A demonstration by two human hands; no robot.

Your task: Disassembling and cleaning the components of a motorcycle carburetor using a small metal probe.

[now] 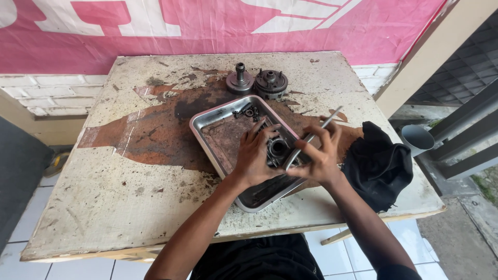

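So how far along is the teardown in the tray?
Looks done: two gear parts sit on the table beyond the metal tray, and small loose bits lie in its far corner. In hand: the left hand steadies a round metal part in the tray while the right hand works a slim metal tool at it. Left: that part looks unfinished; the black cloth lies unused beside.

Both forearms are reaching up from the bottom edge and converging toward the middle, bare from the elbow down. The left hand (pixel 255 158) is lying palm down with its fingers (pixel 259 130) spreading forward and curling slightly at the tips. The right hand (pixel 320 154) is sitting just beside it, wrist bending inward, its grip closing with fingers (pixel 328 136) pinching together and knuckles lifting.
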